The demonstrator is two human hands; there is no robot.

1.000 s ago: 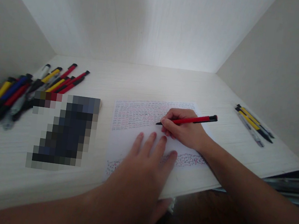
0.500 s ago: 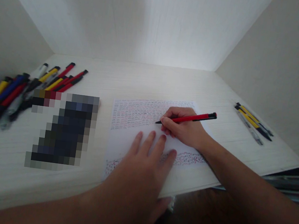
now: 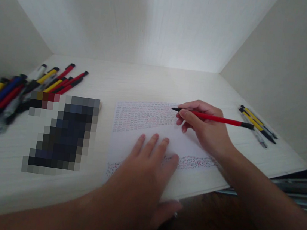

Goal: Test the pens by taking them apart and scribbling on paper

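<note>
A white sheet of paper (image 3: 127, 145) lies on the desk, with rows of small dark and red handwriting across its upper part and a band of dense marks near its lower edge. My left hand (image 3: 146, 170) rests on the lower part of the sheet, fingers spread and holding nothing. Between the thumb and fingers of my right hand (image 3: 206, 123) is a red pen (image 3: 220, 119) with a black tip and black end. Its tip points left over the upper right of the writing; whether it touches the paper I cannot tell.
Several pens (image 3: 12, 92) in red, yellow, blue and clear lie in a pile at the left. A pixelated dark object (image 3: 66, 133) is between them and the sheet. At the right, by the side wall, are a few yellow and clear pens (image 3: 257, 123). Pale panels enclose the desk (image 3: 104, 80).
My right hand has moved right and slightly up with the red pen, which now lies flatter, its end lower and further right. My left hand stays on the sheet.
</note>
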